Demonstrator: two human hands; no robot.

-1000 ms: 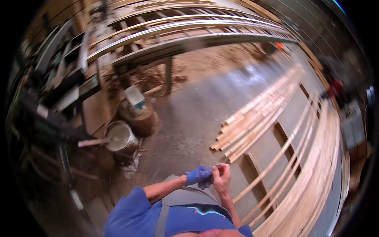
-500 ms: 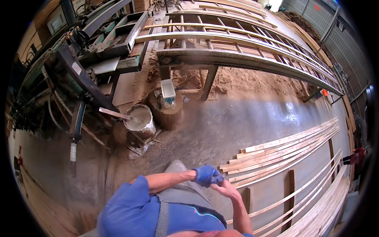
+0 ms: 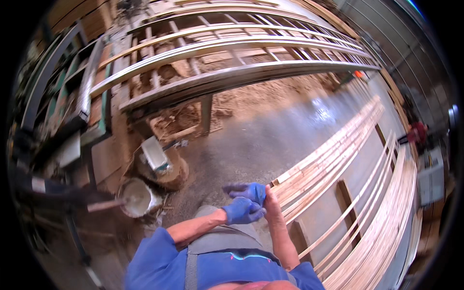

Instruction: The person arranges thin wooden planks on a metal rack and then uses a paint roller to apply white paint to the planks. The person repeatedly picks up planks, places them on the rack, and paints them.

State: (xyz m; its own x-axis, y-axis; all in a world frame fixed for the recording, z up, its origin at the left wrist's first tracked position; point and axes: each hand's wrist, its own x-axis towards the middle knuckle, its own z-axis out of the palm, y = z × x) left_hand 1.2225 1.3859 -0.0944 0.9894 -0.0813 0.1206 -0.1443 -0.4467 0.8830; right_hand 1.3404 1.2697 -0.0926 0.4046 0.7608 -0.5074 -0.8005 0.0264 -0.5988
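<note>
Both hands meet in front of my waist. My left hand [image 3: 240,211], in a blue work glove, has its fingers curled against the near side of the other glove. My right hand [image 3: 251,191] points leftward with its fingers stretched out inside a second blue glove [image 3: 257,193]. The heel of that hand and its wrist are bare beyond the glove's edge. How much of the glove's edge the left fingers grip is partly hidden. A grey apron [image 3: 220,237] hangs below the hands.
Long wooden strips [image 3: 333,154] lie at the right, with more boards [image 3: 382,232] nearer. Ahead stands a metal roller frame [image 3: 241,72] carrying timber. A bucket [image 3: 138,197] with a stick and a white rectangular container [image 3: 155,153] stand left. A person [image 3: 415,133] is far right.
My right hand was bare at the left hand's fingers; a blue glove now covers its fingers. The view has turned right, and both hands sit higher.
</note>
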